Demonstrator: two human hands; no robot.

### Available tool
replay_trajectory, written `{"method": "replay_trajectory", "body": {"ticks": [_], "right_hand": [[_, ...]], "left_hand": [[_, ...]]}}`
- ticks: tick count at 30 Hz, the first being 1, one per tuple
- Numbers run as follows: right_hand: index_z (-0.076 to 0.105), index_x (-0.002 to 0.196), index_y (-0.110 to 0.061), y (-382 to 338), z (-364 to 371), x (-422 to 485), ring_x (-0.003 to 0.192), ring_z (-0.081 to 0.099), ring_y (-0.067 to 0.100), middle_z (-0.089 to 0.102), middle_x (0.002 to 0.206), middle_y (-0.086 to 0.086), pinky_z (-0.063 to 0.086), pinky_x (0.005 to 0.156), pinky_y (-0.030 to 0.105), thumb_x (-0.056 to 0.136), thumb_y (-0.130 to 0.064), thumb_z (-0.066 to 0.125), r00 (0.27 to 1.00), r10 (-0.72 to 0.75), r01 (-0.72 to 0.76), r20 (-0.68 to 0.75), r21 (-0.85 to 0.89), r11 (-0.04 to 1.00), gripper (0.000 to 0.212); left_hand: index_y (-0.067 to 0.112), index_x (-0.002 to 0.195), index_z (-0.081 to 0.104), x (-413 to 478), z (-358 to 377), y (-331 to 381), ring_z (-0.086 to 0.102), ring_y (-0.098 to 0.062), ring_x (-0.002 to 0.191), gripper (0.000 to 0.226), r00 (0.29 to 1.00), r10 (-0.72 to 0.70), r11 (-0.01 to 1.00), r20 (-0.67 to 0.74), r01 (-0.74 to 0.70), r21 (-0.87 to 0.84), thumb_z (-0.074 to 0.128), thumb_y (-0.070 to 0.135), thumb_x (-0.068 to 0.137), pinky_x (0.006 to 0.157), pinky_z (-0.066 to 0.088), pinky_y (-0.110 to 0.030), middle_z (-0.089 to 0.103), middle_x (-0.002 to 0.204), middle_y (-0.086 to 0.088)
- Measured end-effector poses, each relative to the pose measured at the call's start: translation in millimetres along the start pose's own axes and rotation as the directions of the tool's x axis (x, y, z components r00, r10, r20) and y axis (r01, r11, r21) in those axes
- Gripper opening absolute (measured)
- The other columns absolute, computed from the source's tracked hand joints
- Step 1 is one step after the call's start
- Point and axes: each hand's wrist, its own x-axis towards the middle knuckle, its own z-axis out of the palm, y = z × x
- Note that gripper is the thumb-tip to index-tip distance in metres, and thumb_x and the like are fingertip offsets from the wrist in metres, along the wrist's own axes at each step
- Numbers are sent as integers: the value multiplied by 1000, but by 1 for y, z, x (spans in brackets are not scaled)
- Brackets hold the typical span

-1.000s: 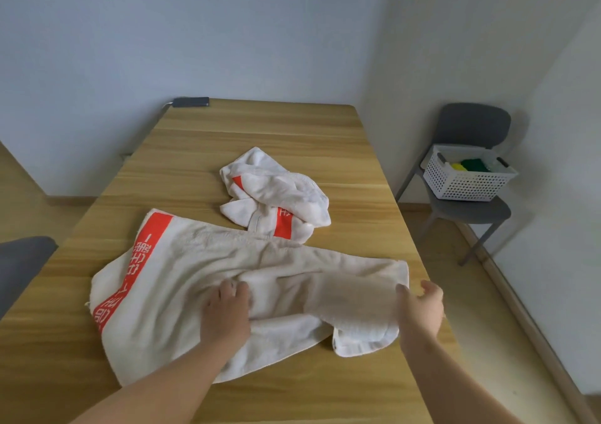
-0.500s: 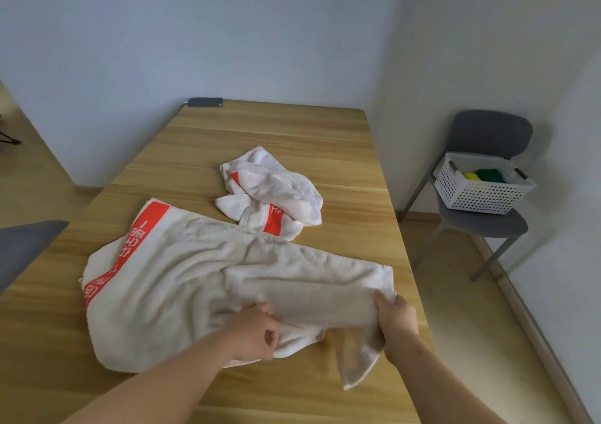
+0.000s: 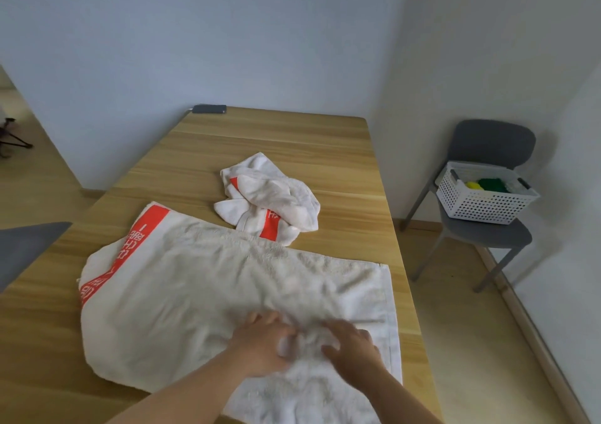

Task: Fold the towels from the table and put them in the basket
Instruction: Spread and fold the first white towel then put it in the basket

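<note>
Lying across the near half of the bench [image 3: 292, 137], a big towel [image 3: 211, 293] is spread almost flat, white with a red printed band along its left end. Its near right corner hangs over the bench edge. Both hands sit close together on the towel's near part. The right hand [image 3: 351, 345] rests on the cloth with fingers spread and grips nothing. The left hand [image 3: 260, 342] is blurred, with a small bunch of cloth beside its thumb; whether it pinches that I cannot tell. A second towel [image 3: 273, 196] lies crumpled just beyond, touching the big one's far edge. Right of the bench, well apart, a white basket [image 3: 481, 202] stands on a grey chair [image 3: 491, 238].
</note>
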Motion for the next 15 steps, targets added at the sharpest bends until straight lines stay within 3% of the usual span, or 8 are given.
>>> {"method": "replay_trajectory", "body": {"ticks": [2, 3, 5, 6, 9, 12, 15], "right_hand": [[29, 141, -45, 3, 1, 1, 140, 20, 15, 17, 154, -17, 26, 110, 37, 94, -36, 41, 999, 26, -23, 34, -89, 996, 49], [29, 140, -46, 7, -1, 2, 140, 20, 15, 17, 154, -17, 26, 109, 37, 94, -37, 41, 998, 55, -55, -1, -104, 993, 48], [29, 140, -45, 10, -9, 2, 139, 23, 16, 20, 154, -13, 26, 109, 36, 94, -33, 39, 986, 156, -162, -60, -112, 980, 49], [29, 141, -44, 9, -13, 4, 139, 22, 18, 20, 154, -10, 25, 109, 36, 93, -29, 38, 976, 203, -212, -82, -125, 969, 50], [32, 141, -36, -12, -13, 9, 141, 16, 22, 13, 156, -3, 20, 113, 36, 92, -24, 35, 962, 223, -250, -155, -186, 950, 51], [35, 139, -32, -52, 4, 16, 140, 19, 19, 14, 156, -6, 21, 113, 34, 94, -22, 37, 983, 71, -98, -171, -154, 983, 47], [34, 140, -34, -104, 30, 22, 138, 26, 17, 22, 152, -11, 23, 112, 33, 94, -24, 39, 994, -88, 79, -70, -114, 990, 48]], "left_hand": [[38, 132, 48, 4, 0, 0, 33, -15, 132, 53, 998, 59, 992, 4, -58, -109, 55, 50, 81, 107, 23, -25, 35, 143, 6], [33, 132, 50, 7, -1, -3, 37, -11, 131, 52, 998, 63, 963, 12, -58, -262, 59, 46, 82, 108, 25, -22, 38, 143, 4], [22, 132, 52, 8, -7, -10, 45, -11, 128, 57, 997, 28, 804, 76, 22, -595, 68, 33, 78, 102, 35, -19, 43, 141, 1], [19, 130, 53, 8, -10, -15, 49, -12, 125, 58, 998, -11, 741, 62, 50, -669, 68, 30, 75, 98, 39, -19, 47, 139, 0], [18, 121, 59, 3, -15, -39, 56, -18, 114, 35, 970, -203, 769, -137, 71, -635, 56, 15, 87, 82, 42, -19, 56, 127, -3], [22, 115, 62, -6, -20, -75, 54, -15, 115, 29, 888, -354, 811, -293, 135, -570, 49, 13, 90, 93, 41, -21, 57, 126, 1], [26, 113, 62, -23, -33, -117, 50, -16, 117, 28, 780, -481, 836, -401, 270, -477, 46, 15, 92, 97, 42, -29, 55, 125, 5]]}}
